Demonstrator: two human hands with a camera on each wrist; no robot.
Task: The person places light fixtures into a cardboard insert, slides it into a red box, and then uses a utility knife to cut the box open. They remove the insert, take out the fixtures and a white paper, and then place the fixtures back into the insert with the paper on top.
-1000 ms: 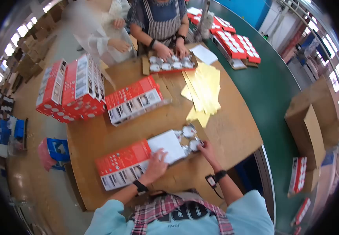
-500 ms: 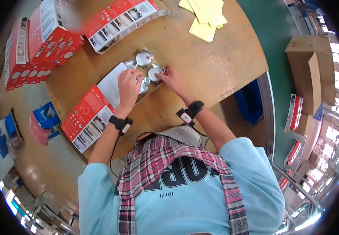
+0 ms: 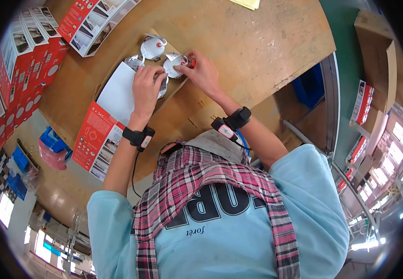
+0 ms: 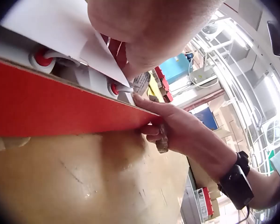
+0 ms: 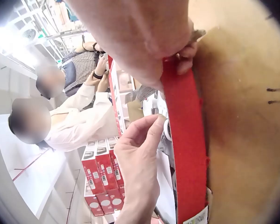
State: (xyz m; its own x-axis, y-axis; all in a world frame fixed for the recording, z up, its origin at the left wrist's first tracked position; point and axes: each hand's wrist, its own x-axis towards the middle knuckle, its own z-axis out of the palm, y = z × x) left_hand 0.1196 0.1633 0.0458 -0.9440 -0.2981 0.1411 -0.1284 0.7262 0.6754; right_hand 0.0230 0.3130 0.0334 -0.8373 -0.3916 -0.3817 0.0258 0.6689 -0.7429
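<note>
An open red printed carton (image 3: 92, 135) lies at a slant on the table, a white sheet (image 3: 117, 93) covering part of its inside. At its uncovered far end sit several white round units (image 3: 153, 48) with red centres and white cables. My left hand (image 3: 145, 93) is over the sheet's edge; in the right wrist view its thumb and index finger pinch at a white cable loop (image 5: 166, 130) on one unit. My right hand (image 3: 204, 76) grips the carton's far corner: its thumb is over the rim by a unit (image 3: 176, 66), other fingers against the red outer wall (image 4: 60, 102).
Red cartons (image 3: 24, 69) are stacked at the left, and another carton (image 3: 97, 23) lies beyond the open one. Yellow sheets (image 3: 247, 3) show at the top. A brown box (image 3: 378, 56) stands on the green surface at right. Two people (image 5: 79, 116) are across the table.
My left hand has moved from the white sheet to the round units near its edge. My right hand stays at the carton's far end. The head view has tilted down.
</note>
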